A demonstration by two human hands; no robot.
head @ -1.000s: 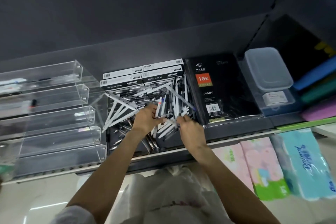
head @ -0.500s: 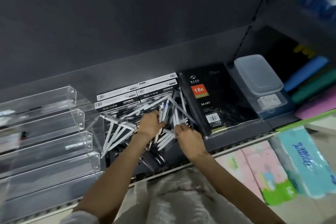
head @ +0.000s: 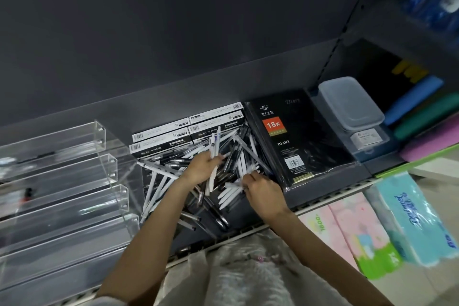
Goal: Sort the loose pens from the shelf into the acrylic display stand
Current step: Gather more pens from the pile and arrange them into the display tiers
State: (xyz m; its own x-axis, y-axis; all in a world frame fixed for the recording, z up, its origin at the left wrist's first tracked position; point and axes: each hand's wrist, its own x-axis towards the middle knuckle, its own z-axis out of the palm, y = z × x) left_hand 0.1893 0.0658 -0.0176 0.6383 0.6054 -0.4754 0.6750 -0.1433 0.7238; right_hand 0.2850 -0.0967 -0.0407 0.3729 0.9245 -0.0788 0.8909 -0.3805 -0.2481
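A heap of loose white and black pens (head: pixel 159 181) lies on the dark shelf (head: pixel 248 221) between the stand and a diary. My left hand (head: pixel 200 166) is shut on a small bundle of white pens (head: pixel 214 146) that stick up and down out of the fist. My right hand (head: pixel 264 192) rests on the right side of the heap with its fingers pinched on a white pen (head: pixel 233 185). The clear acrylic display stand (head: pixel 74 196), with several stepped troughs, stands at the left; a few pens lie in its upper troughs, blurred.
Black-and-white pen boxes (head: pixel 188 129) sit behind the heap. A black diary (head: pixel 298 139) lies right of it, then a lidded clear plastic box (head: pixel 350 104). Coloured folders (head: pixel 422 112) stand at far right. Tissue packs (head: pixel 372 231) fill the shelf below.
The view has tilted and shifted. My left hand has risen slightly with more white pens gathered in it. My right hand keeps picking among the pens at the heap's right.
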